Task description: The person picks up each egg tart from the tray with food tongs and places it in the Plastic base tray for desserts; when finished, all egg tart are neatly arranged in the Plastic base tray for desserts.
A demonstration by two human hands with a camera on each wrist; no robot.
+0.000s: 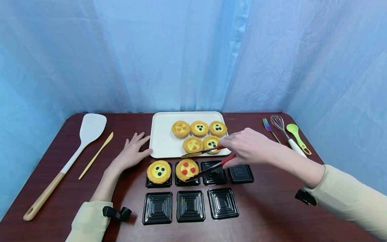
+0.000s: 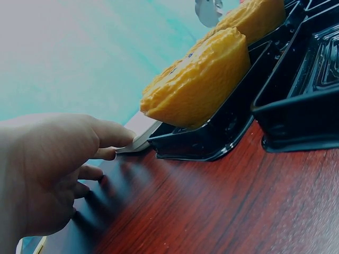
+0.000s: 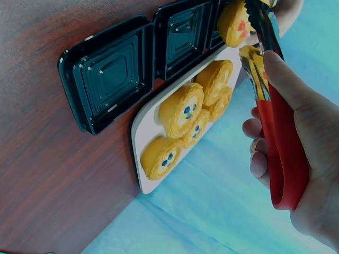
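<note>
Tongs: gripped by right hand, arms spread, long axis pointing frame-left; tips over the red-topped tart at lower centre, apparently not touching. Left hand: fingers flat, touching tray corner, empty.

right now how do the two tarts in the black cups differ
The left tart is topped with dark blue dots; the right tart has red pieces. The left tart sits clear of the tongs, while the right tart has the tongs' lower tip at its edge, held by the right hand. Both are round, golden, yellow-centred, and each sits in its own black cup in the row next to the tray.
</note>
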